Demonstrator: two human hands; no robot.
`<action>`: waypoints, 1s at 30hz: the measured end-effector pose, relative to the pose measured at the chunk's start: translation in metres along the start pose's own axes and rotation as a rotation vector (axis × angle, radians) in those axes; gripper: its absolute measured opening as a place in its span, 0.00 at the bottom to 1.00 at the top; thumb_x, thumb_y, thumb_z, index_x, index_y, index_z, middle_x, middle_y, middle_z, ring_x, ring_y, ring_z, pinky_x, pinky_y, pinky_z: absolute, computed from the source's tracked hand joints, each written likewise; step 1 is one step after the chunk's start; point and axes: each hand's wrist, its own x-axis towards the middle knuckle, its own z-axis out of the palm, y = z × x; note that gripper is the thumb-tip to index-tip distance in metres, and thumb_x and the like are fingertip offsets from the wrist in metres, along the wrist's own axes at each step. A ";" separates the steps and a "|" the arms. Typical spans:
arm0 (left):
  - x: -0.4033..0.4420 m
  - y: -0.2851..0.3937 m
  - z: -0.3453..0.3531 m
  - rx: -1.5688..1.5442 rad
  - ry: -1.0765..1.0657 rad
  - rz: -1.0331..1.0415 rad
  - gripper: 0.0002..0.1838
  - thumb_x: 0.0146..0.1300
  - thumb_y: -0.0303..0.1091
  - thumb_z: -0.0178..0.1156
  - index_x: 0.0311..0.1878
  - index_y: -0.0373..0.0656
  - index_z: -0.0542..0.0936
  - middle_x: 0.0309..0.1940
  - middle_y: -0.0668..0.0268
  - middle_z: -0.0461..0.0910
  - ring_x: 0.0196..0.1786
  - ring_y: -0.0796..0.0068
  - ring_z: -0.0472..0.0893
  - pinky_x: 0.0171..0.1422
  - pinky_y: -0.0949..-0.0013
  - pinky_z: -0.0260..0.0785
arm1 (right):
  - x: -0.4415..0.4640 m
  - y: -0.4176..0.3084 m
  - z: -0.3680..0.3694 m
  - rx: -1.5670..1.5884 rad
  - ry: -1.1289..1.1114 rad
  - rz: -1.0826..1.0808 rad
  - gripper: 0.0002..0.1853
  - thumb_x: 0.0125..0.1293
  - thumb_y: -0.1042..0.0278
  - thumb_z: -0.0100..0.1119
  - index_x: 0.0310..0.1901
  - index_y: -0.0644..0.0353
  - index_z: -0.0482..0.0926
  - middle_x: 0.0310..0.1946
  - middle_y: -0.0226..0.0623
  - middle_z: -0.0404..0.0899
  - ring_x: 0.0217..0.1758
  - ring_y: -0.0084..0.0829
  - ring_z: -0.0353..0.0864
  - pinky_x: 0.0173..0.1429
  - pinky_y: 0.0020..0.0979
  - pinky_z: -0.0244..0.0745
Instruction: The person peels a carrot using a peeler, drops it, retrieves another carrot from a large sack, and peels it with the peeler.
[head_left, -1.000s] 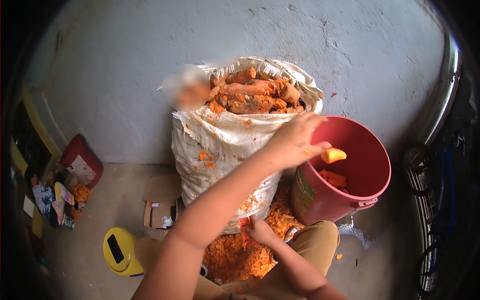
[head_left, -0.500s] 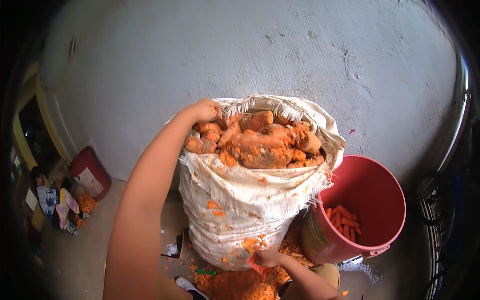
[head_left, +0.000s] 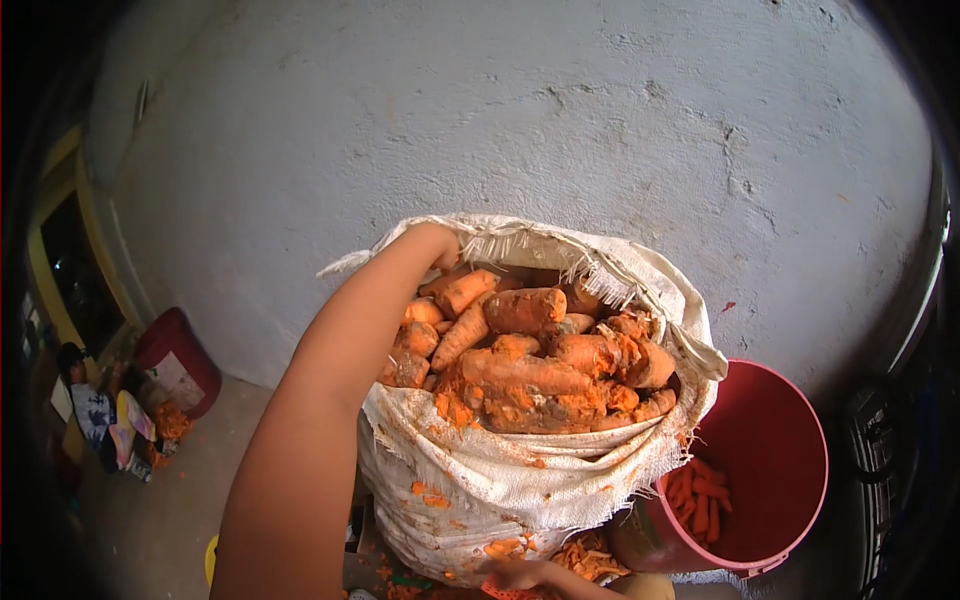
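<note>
A large white woven sack stands open before me, heaped with dirty, partly broken carrots. My left hand reaches over its back left rim, fingers curled down beside the carrots. Their tips are hidden, and whatever they hold cannot be made out. At the bottom of the view, low in front of the sack, my right hand is closed on a red tool that looks like a peeler. Much of that tool is hidden or outside the picture.
To the right of the sack, a red bucket holds peeled carrots. Peelings lie on the floor. A grey wall rises behind. Far left are another red bucket and a person.
The view has shifted, so the sack and bucket sit lower and more of the carrots shows. My left hand has dipped further inside the rim; my right hand is nearer the bottom edge.
</note>
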 end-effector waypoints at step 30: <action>0.100 -0.012 0.041 0.067 0.060 0.043 0.18 0.48 0.39 0.58 0.43 0.42 0.76 0.44 0.59 0.74 0.46 0.63 0.73 0.49 0.64 0.65 | -0.033 -0.032 -0.057 0.037 0.031 0.070 0.20 0.50 0.61 0.52 0.46 0.59 0.69 0.44 0.47 0.71 0.47 0.40 0.69 0.50 0.35 0.63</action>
